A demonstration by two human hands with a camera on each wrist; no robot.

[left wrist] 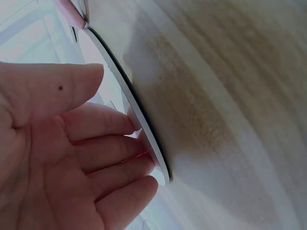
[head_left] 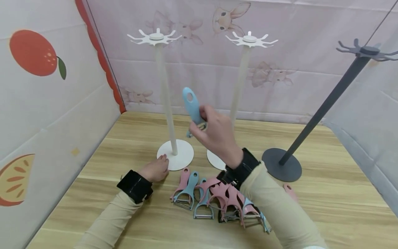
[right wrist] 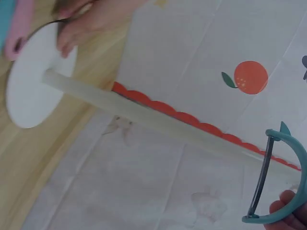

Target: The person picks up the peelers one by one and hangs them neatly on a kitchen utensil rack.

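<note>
My right hand [head_left: 219, 133] pinches a light blue peeler [head_left: 191, 105] in the air between two white stands, its looped handle end pointing up. In the right wrist view, the same peeler [right wrist: 260, 219] shows its metal blade across the forked head, with fingertips [right wrist: 288, 207] behind it. My left hand [head_left: 155, 170] rests its fingers on the near-left edge of the left white stand's round base [head_left: 184, 157]. Seen from the left wrist, the left hand [left wrist: 72, 143] has fingers extended over the rim of the base [left wrist: 132, 103], thumb apart.
Pink and blue peelers [head_left: 189, 188] lie heaped in front of the stands, partly under my right forearm. Behind that arm rises the middle white stand [head_left: 240, 79]. A dark grey stand [head_left: 324, 107] is at right. Hooks [head_left: 156, 37] spread from each top. Fabric walls [head_left: 199, 83] surround the table.
</note>
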